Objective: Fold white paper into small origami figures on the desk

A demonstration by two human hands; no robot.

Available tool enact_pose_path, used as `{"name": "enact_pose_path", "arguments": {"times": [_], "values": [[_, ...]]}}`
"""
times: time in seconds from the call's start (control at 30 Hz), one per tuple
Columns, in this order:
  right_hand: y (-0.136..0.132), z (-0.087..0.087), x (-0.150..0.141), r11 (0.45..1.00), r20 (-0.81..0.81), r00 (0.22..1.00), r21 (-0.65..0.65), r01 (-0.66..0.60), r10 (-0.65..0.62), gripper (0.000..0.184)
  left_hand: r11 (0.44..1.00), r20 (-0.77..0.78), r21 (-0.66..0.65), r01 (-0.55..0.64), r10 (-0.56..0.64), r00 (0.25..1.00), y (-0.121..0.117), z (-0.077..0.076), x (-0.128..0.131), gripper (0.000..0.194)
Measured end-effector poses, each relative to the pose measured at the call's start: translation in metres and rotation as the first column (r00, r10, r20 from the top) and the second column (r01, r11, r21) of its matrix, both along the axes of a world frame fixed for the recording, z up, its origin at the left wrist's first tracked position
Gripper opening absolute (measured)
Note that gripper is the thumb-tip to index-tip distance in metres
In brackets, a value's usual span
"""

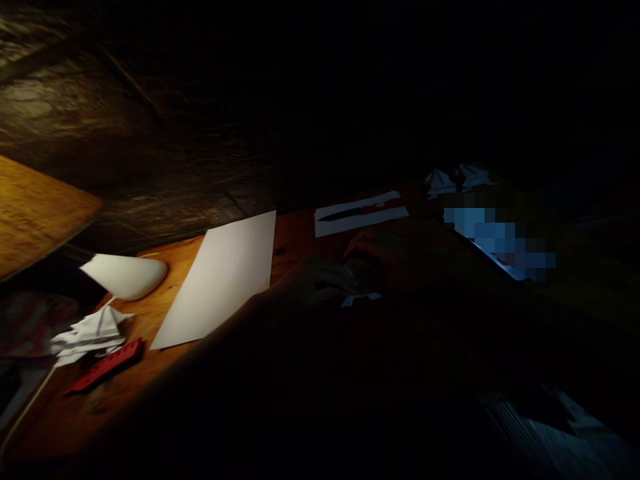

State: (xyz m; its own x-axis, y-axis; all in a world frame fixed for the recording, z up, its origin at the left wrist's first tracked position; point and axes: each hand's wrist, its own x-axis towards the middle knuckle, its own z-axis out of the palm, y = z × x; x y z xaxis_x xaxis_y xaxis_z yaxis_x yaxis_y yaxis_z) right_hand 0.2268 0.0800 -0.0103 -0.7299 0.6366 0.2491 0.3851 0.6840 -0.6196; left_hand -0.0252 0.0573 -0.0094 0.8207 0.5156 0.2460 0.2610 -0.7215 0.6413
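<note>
Two hands [323,281] [373,245] near paper scrap [369,297]; screen [493,230] pixelated.

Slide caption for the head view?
Dim tabletop: left hand and right hand close together beside a white scrap, red-handled knife beyond.

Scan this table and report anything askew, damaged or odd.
The lighting looks odd: the white sheet is bright, yet the left hand and right hand are in deep shadow. Creased paper beside the red object at left looks untidy. No spill is visible, though much is too dark to judge.
</note>
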Motion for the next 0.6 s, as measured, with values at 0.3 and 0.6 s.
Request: {"name": "enact_pose_path", "arguments": {"times": [0.3, 0.6], "values": [[0.0, -0.009, -0.006, 0.997, 0.029, 0.997, 0.033, 0.064, -0.065, 0.037, 0.991, -0.104, -0.107, -0.078, 0.067, 0.992, -0.001, 0.019, 0.01, 0.017], [0.016, -0.013, -0.003, 0.999, 0.095, 0.995, 0.039, 0.02, -0.023, 0.055, 0.998, -0.273, -0.058, -0.009, -0.007, 0.962, 0.01, 0.038, 0.028, 0.008]]}}
